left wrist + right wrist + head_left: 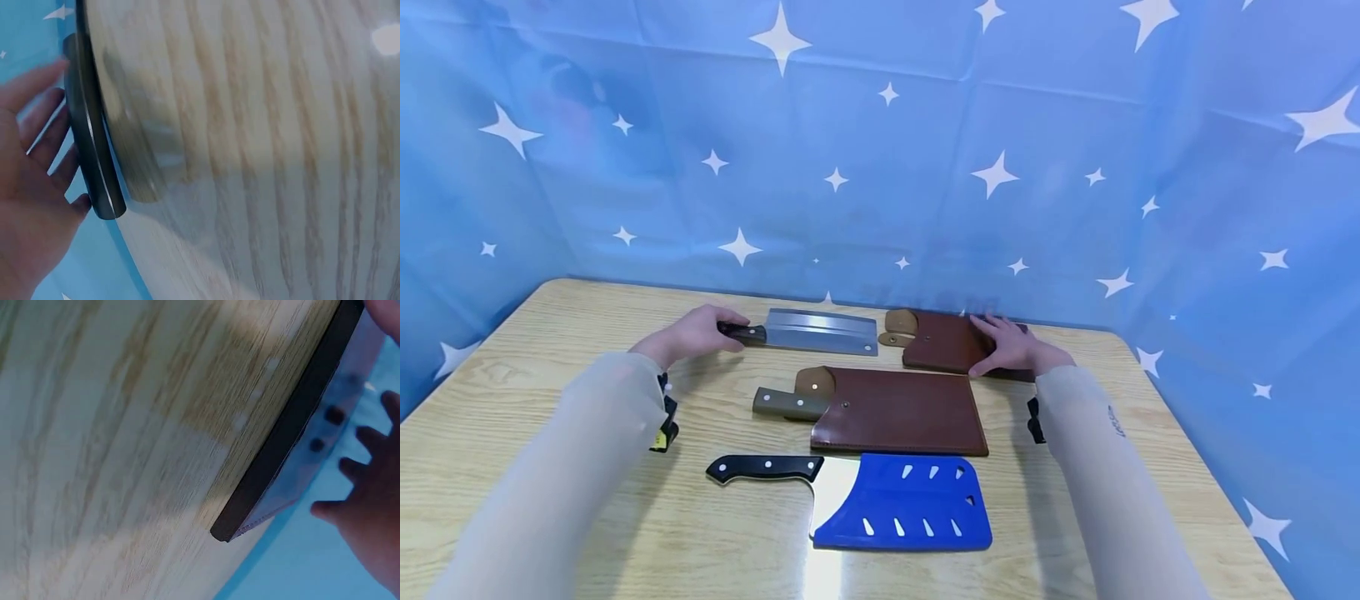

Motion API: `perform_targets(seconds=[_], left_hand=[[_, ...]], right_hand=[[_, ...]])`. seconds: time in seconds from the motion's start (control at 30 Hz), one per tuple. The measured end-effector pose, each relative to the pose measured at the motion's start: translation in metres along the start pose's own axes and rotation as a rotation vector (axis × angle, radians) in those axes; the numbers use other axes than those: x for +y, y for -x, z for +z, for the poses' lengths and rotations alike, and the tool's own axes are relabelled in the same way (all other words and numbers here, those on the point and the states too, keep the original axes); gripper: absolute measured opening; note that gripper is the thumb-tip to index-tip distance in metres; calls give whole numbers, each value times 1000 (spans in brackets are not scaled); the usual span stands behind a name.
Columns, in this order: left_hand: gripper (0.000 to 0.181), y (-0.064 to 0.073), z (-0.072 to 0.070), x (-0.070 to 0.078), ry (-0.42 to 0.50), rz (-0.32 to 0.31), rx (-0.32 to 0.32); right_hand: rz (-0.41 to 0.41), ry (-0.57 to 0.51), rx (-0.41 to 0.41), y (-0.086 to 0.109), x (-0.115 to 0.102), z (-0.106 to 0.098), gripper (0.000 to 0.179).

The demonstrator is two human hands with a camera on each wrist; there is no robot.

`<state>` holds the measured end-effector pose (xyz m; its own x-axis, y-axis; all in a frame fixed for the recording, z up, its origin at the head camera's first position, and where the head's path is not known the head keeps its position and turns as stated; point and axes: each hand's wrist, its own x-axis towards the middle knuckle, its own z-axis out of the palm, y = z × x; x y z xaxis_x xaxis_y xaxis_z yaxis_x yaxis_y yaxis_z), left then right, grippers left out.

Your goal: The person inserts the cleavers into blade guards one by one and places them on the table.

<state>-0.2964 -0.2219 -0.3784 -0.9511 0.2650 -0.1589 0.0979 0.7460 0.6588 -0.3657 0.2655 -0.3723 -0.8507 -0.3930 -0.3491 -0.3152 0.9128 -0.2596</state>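
My left hand (696,332) is at the black handle (743,332) of a bare cleaver (820,330) at the back left. In the left wrist view its fingers are spread along the handle (94,131) without curling round it; firm contact cannot be told. At the back right, my right hand (1011,346) spreads its fingers over a brown leather knife sheath (936,340), hiding part of its right end. The right wrist view shows the sheath's dark edge (281,431), with the fingertips beside and above it. The sheath's tan strap (895,340) lies unfastened.
A second brown sheath (902,412) holds a knife with an olive handle (786,403). Nearer lies a black-handled cleaver (835,492) with a blue slotted blade cover (902,504). The wooden table (737,550) ends at a blue starry curtain (850,125).
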Motion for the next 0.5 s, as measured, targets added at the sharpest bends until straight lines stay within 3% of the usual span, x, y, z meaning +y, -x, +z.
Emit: perform_targets(seconds=[0.13,0.27,0.5], left_hand=[[48,4,-3,-3,-118,6,43],[44,8,-8,-8,-221,-23,79],[41,6,-10,-17,-161,68,10]], right_hand=[[43,9,-64,2,-1,-3,109],[67,53,-56,4,-2,-6,115],[42,40,-89,8,9,-2,123]])
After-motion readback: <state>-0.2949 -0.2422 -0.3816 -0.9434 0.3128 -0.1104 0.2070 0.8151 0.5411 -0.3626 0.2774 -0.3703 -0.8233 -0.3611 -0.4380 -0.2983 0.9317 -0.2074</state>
